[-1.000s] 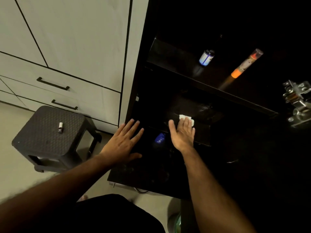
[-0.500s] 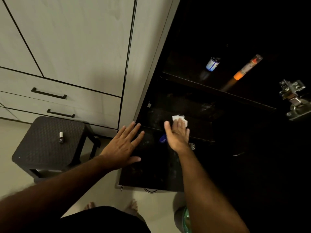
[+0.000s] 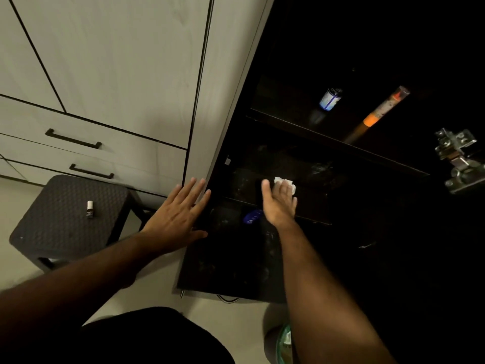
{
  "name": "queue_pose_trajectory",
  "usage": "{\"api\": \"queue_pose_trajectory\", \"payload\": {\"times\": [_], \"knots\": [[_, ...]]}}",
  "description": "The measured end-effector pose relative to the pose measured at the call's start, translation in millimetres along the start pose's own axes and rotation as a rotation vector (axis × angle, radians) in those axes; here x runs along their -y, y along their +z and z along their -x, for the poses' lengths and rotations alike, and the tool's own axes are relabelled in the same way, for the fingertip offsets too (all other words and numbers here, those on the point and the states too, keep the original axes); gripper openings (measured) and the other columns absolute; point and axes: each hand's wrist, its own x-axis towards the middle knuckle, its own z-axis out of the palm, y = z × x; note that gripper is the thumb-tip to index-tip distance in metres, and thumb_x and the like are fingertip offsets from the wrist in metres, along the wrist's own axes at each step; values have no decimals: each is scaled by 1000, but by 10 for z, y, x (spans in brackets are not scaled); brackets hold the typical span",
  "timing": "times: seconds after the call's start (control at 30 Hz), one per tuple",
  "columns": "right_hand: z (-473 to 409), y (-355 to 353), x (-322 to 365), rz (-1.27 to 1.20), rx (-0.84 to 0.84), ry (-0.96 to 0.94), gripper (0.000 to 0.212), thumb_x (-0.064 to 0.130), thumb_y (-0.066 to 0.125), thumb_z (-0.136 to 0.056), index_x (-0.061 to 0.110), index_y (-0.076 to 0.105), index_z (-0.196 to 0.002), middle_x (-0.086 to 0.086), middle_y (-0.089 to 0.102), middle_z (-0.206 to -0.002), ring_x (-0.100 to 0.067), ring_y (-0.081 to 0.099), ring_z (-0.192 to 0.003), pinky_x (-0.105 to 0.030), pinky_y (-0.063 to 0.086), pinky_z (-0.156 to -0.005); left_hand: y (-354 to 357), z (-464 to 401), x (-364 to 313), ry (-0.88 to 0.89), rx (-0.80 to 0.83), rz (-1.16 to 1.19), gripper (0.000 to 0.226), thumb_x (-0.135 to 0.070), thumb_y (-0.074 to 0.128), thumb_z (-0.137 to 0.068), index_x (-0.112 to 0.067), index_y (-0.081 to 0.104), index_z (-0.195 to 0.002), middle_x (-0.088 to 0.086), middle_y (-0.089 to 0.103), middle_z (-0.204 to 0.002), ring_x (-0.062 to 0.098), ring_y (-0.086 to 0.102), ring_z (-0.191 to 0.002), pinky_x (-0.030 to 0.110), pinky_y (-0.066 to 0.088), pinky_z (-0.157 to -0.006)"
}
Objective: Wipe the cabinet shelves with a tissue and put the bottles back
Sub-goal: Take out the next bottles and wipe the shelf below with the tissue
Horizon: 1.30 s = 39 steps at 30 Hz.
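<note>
My right hand (image 3: 279, 203) presses a tissue (image 3: 284, 183) flat-fingered onto the middle shelf (image 3: 309, 203) while my left hand (image 3: 178, 219), fingers spread, hovers at the cabinet's edge, wiping seemingly unfinished, two bottles (image 3: 330, 99) shelved above, one small bottle (image 3: 90, 208) waiting on the stool (image 3: 52, 232).

light: dim | wall: pale drawer fronts (image 3: 86, 156), black handles | floor: pale | furniture: dark woven stool (image 3: 65, 219)
</note>
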Motion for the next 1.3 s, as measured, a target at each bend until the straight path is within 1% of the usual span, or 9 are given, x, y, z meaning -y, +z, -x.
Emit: {"api": "queue_pose_trajectory", "payload": {"times": [0.17,0.3,0.4,0.53,0.77,0.97,1.03,1.13,1.3], "knots": [[64,242,244,12,-12,-184,104,82,-4,-77,15,6,-156,-3,-6,-164,-11,-17,-148,-36,-21,-111,-16,-61,-54,1,10,-11,101,-64,50,-89,-10,-5,-154,18,-13,-160,34,-15,-148,45,-1,-122],[-4,183,70,11,8,-363,81,76,7,-86,32,19,-154,13,5,-163,6,-9,-143,-33,-25,-110,-38,-45,-40,-11,13,-7,101,-59,61,-85,-6,9,-154,20,2,-161,36,0,-149,51,15,-120],[-84,1,-300,40,-128,-199,66,65,12,-93,37,28,-151,11,16,-162,-8,4,-149,-49,-14,-116,-46,-25,26,-14,17,-17,101,-59,61,-85,-6,11,-154,20,4,-161,36,3,-149,52,17,-120],[-190,-131,-538,23,-267,15,74,65,16,-95,16,41,-145,-6,28,-157,-21,13,-148,-50,-7,-119,-37,-3,153,-31,24,-7,100,-59,60,-85,-6,11,-154,19,6,-161,36,3,-149,51,16,-120],[-95,56,14,-68,-110,73,105,81,3,-82,4,-1,-154,-20,-15,-160,-27,-20,-148,-42,-12,-119,2,-98,341,1,59,-9,100,-68,38,-90,-13,-17,-153,14,-23,-160,30,-23,-147,47,0,-122],[145,418,690,-49,-50,-140,99,78,2,-84,8,-1,-155,-11,-11,-163,-17,-16,-149,-37,-14,-116,3,-145,402,50,64,22,99,-70,34,-91,-13,-21,-151,14,-28,-157,30,-27,-145,46,-4,-122],[169,466,809,-89,-45,-129,91,71,2,-88,10,2,-155,-7,-10,-163,-14,-16,-149,-38,-15,-116,7,-141,414,80,68,13,99,-69,35,-91,-13,-21,-151,14,-28,-157,30,-27,-145,45,-4,-122],[166,441,830,-45,-16,-125,63,42,17,-101,14,3,-156,-2,-11,-164,-10,-16,-148,-38,-17,-116,6,-172,445,102,75,27,100,-69,37,-91,-14,-20,-152,13,-26,-159,29,-26,-146,44,-6,-122],[209,401,971,-20,94,-293,81,18,47,-90,21,3,-157,2,-9,-164,-9,-14,-148,-40,-15,-119,8,-173,496,119,63,8,99,-66,40,-91,-16,-20,-151,12,-23,-159,28,-23,-147,44,-5,-122]]}}
